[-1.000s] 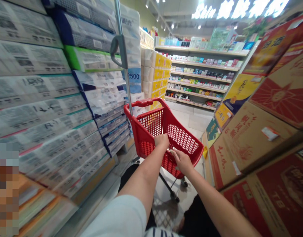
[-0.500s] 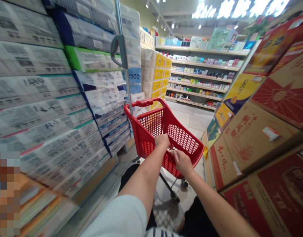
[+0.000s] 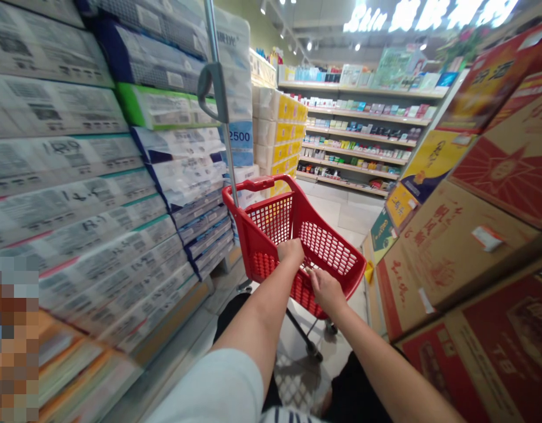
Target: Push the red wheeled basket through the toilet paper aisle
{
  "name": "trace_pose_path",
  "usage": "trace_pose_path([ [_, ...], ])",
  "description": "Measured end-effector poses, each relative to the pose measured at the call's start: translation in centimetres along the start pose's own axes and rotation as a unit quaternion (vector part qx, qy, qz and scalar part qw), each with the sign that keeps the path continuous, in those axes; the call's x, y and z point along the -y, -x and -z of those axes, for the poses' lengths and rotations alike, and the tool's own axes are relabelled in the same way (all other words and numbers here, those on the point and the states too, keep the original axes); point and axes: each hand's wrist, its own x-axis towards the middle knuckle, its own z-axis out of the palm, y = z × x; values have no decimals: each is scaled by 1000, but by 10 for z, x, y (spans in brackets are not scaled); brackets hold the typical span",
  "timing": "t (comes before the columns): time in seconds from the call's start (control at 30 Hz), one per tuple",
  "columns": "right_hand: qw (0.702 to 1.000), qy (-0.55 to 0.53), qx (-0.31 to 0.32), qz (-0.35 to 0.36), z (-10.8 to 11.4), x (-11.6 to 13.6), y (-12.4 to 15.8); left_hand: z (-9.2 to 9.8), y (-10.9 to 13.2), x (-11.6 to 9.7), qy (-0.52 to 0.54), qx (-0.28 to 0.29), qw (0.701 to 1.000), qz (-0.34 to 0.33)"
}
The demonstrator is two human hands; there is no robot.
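Left hand (image 3: 291, 251) and right hand (image 3: 326, 289) curl at the near edge of the red cart (image 3: 307, 205); their fingertips are mostly hidden, so I cannot tell whether they grip it. A metal pole (image 3: 212, 35) rises from its far left corner. The cart stands on the floor (image 3: 348, 220), stacked packs (image 3: 77, 182) along its left edge, cartons (image 3: 465, 235) along its right.

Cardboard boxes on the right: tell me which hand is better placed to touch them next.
Right, most likely. At the near edge of the red cart, the right hand sits closer to the cardboard boxes; the left hand would probably have to cross over it.
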Motion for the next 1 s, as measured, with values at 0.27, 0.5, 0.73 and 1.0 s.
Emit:
trace_pose_path([
  [0.27, 997, 3, -20, 77, 1, 0, 6, 1, -1, 0, 1, 12, 1000, 3],
  [0.5, 997, 24, -36, 66, -1, -2, 6, 0, 0, 0, 3, 8, 1000, 3],
  [0.73, 997, 15, -36, 64, -2, -3, 6, 1, -1, 0, 5, 7, 1000, 5],
  [1.0, 963, 100, -74, 239, -4, -8, 13, 0, -1, 0, 0, 6, 1000, 3],
])
